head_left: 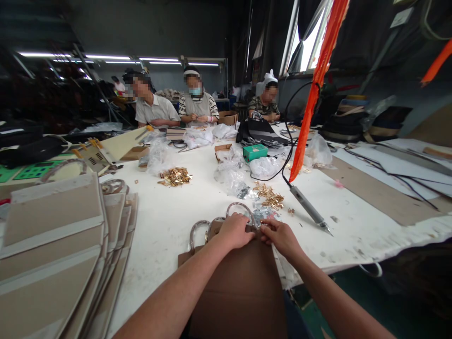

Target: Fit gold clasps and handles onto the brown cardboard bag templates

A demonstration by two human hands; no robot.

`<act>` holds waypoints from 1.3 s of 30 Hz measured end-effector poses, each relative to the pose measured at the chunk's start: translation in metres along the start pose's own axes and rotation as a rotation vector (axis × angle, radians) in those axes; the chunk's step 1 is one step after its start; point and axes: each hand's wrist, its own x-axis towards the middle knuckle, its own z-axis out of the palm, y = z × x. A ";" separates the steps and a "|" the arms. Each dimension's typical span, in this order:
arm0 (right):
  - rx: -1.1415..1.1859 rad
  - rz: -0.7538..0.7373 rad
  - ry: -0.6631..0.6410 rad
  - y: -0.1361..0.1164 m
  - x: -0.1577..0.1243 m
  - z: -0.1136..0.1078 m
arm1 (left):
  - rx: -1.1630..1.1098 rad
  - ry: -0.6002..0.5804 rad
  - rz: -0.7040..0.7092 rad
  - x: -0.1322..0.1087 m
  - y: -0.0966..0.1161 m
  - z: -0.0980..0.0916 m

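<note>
Gripping the upper edge of the broad, flat brown panel (243, 282), your left hand (237, 231) has its thumb on the near face and its fingers by the foot of the curved, clear-wrapped handle (243, 205). Your right hand (277, 235) has its fingertips drawn together at the same edge; whether they pinch a tiny part or only the edge, I cannot tell. The panel slopes from the near side of the white worktop (158, 226) towards you, between your forearms.

If your left hand slackens, the panel could slide down, since its lower part seems to have little worktop under it. Anything small at your right fingertips could drop among the loose gold-coloured metal fittings (271, 197) or the flat silvery pieces (262, 214) just beyond. The pointed grey tool (308, 207), hung on a bright orange fabric strip (314, 103), could swing into your right arm if you reach wide; whether it is hot, I cannot tell.

The panel looks smooth and fairly stiff, with a faint crosswise crease. The handle makes a rounded arch, its wrapping glossy and crinkled. To your left, the stacked beige boards (56, 212) have straight, pale-banded edges.
</note>
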 end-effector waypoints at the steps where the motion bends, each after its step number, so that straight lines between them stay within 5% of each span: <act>1: -0.030 -0.025 -0.006 -0.001 -0.003 -0.003 | 0.008 -0.002 0.001 0.000 0.001 -0.001; 10: -0.344 -0.295 -0.028 -0.021 -0.034 -0.008 | 0.000 -0.079 -0.106 0.004 0.015 -0.034; 15: -0.444 -0.310 0.019 -0.033 -0.045 -0.001 | -0.020 -0.127 -0.139 -0.004 0.019 -0.052; 39: -0.602 -0.381 0.085 -0.050 -0.081 0.023 | 0.002 -0.020 -0.096 -0.048 0.038 -0.069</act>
